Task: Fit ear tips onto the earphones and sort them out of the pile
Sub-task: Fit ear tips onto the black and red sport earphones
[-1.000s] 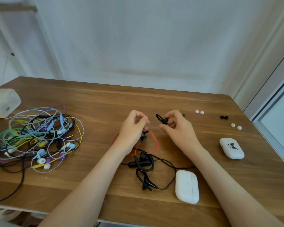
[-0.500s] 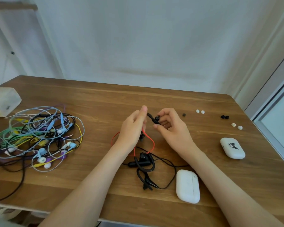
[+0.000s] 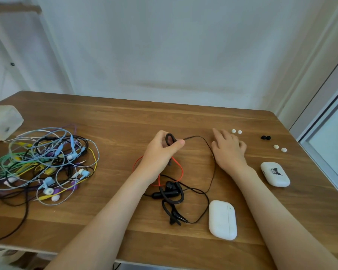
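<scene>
My left hand (image 3: 160, 152) grips a black ear-hook earphone (image 3: 170, 138) above the middle of the table, its black cable (image 3: 211, 152) looping right and down. My right hand (image 3: 227, 148) lies further right on the table with fingers spread, over the spot where a small black ear tip lay; the tip is hidden. Loose ear tips lie beyond it: a white pair (image 3: 236, 131), a black pair (image 3: 266, 137), another white pair (image 3: 279, 148). A second black ear-hook set (image 3: 172, 197) with a red cable (image 3: 180, 168) lies near me. The tangled pile of coloured earphones (image 3: 45, 164) sits at the left.
A white earbud case (image 3: 222, 220) lies near the front edge, and another white case with a black cartoon print (image 3: 275, 174) at the right. A translucent plastic box (image 3: 2, 122) stands at the far left. The wooden table (image 3: 125, 117) ends at a wall behind.
My right hand has let go of the earphone and moved right onto the table near the ear tips. My left hand now holds the ear hook alone, slightly raised.
</scene>
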Available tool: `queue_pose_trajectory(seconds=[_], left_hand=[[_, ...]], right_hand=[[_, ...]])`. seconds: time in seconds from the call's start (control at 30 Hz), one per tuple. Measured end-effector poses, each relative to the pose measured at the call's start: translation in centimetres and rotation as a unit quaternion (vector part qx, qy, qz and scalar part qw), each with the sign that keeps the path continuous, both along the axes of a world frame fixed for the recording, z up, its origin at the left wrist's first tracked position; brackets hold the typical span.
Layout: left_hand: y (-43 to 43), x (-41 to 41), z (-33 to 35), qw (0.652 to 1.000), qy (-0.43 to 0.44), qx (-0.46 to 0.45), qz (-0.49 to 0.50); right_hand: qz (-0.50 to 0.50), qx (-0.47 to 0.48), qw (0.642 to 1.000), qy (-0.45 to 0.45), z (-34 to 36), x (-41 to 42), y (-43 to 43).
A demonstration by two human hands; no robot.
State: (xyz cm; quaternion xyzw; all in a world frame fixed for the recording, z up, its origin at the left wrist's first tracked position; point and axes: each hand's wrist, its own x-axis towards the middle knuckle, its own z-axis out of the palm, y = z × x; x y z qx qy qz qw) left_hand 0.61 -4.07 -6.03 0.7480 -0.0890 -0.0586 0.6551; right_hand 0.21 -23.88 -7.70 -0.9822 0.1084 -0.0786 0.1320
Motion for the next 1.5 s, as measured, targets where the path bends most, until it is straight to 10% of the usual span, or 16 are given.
queue_pose_trajectory(seconds=[0.53,0.73,0.93,1.5], left_hand=[[0.0,-0.4,0.2,0.981,-0.078,0.174,-0.028],[-0.4,-0.1,-0.7,0.932,-0.159,0.323,-0.04],[-0.2,-0.2,-0.4,0.945,-0.168,0.279,-0.004],[-0.1,-0.4,-0.3,0.985,-0.106,0.131,-0.023]], right_hand=[[-0.085,0.041,0.99,-0.104,0.0,-0.1,-0.1],[-0.025,0.351,0.902,-0.251,3.4,-2.2,1.6],[0.171,0.385,0.891,-0.166,3.5,-3.3,4.4],[0.173,0.505,0.843,-0.072,1.6,-2.7,5.1]])
